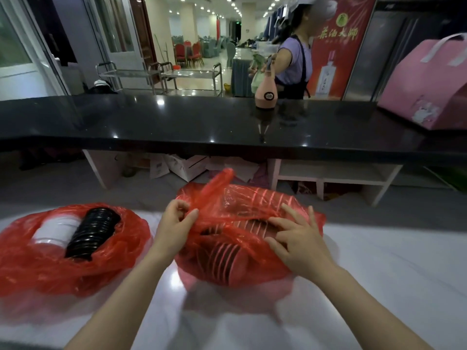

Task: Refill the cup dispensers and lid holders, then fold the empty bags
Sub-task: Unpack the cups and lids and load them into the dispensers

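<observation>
A long glossy black stone counter [177,122] crosses the scene, with a pale marbled white worktop [379,286] below it nearest the wearer. On the worktop lie 2 thin red translucent plastic bags. The left red bag [30,263] lies open, holding a ribbed stack of black round lids [93,233] beside a white stack [54,229] that may be cups or lids. The right red bag [252,218] sits just beside it, with pale nested cups [222,258] showing through the film.

The left hand [174,223] pinches a gathered twist of the right bag's film, fingers curled on it. The right hand [295,241] rests spread on top of the bag, fingers mostly straight, pressing the film and holding nothing.

The film looks light, soft, slippery and easy to tear, so it is probably best taken at the bunched mouth or handle. The cup stack seems light but crushable, and likely to slide apart unless it is gripped around its sides.

On the black counter stand a pink bottle [265,94] and a pink carrier box [429,82].
</observation>
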A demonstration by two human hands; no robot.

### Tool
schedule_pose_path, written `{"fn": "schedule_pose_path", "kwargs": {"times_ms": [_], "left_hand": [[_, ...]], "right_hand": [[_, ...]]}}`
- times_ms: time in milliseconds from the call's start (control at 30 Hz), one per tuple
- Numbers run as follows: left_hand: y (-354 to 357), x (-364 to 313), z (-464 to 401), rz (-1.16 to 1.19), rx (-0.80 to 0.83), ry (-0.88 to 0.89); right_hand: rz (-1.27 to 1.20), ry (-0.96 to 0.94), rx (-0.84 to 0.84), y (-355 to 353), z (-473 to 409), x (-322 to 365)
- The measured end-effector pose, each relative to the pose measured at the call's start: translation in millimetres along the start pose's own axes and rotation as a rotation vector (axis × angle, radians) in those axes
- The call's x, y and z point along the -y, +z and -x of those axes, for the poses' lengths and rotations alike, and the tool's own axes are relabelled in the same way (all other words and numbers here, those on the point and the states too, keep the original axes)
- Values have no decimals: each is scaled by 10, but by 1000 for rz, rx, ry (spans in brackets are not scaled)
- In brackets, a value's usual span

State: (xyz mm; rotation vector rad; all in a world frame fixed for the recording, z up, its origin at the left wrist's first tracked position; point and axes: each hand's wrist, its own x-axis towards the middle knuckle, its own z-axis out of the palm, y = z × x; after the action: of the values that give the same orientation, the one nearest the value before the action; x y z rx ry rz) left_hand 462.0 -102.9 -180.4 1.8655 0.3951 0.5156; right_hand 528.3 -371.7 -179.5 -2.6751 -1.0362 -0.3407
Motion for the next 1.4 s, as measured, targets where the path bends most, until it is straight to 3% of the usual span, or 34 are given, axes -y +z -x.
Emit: {"fn": "schedule_pose_path", "kwargs": {"times_ms": [167,267,467,600,733,833,933,1000,1100,1133,1200,1233,1300,1400], "left_hand": [[-159,-149,62,282,-50,-29],[-286,-212,138,331,-76,-5],[-558,-260,332,350,-28,126],[-737,-318,365,409,-37,130],[-847,-318,450,330,-63,161],[-887,-354,557,66,-228,385],[-897,-506,717,-170,-332,938],[-854,-693,794,-197,-234,1234],[-655,-937,750,-397,179,1528],[-564,-989,705,-546,382,1524],[-393,-1040,568,-984,725,1272],[-349,-1016,476,-1201,776,1134],[-353,-917,292,-1433,765,1024],[-422,-774,50,-1448,708,1026]], "right_hand": [[105,49,-12,-109,169,160],[145,206,-49,-227,229,299],[308,377,-359,-330,375,523],[392,436,-297,-405,452,616],[389,525,-18,-505,516,781],[409,460,-57,-599,520,964],[297,142,-296,-605,539,1094],[168,51,-259,-603,502,1175],[-10,104,-94,-555,392,1212],[-53,141,-32,-539,356,1207],[-79,245,81,-506,319,1175],[-40,276,110,-493,329,1148],[117,281,134,-452,404,1078],[278,295,202,-465,557,976]]}}
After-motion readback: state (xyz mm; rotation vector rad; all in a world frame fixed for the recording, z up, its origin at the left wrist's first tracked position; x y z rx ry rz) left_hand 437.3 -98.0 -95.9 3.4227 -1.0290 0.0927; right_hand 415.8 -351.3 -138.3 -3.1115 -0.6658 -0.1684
